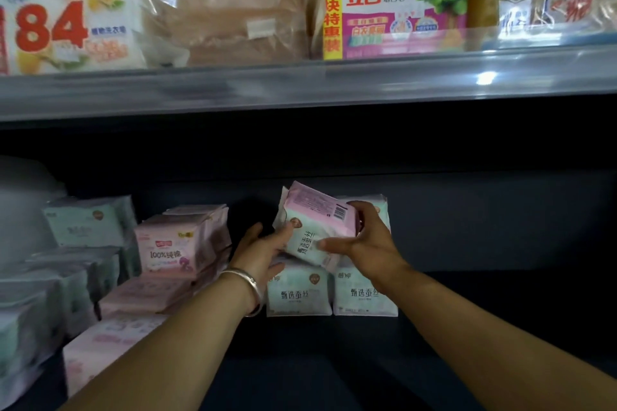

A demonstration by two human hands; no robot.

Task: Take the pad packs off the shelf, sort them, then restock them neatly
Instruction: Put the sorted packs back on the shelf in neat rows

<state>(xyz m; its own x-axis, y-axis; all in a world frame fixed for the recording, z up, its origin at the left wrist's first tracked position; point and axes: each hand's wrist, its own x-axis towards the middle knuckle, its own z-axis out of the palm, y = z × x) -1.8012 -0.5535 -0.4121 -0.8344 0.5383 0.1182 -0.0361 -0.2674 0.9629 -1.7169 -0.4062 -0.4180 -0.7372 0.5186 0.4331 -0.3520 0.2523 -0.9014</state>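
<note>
on the dark lower shelf (467, 327), two mint packs (298, 294) reading "甄选蚕丝" stand side by side. above them, the left hand (263, 250) and right hand (367, 240) curl their fingers around a tilted mint-and-pink pack (314, 227). left, a pink pack (173, 247) reads "100%". upper-shelf soap box (397, 13): "立白".

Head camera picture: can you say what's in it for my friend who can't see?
Both hands, left hand and right hand, hold a tilted pink-and-green pad pack above two upright green packs on a dark shelf. Pink packs sit left.
</note>
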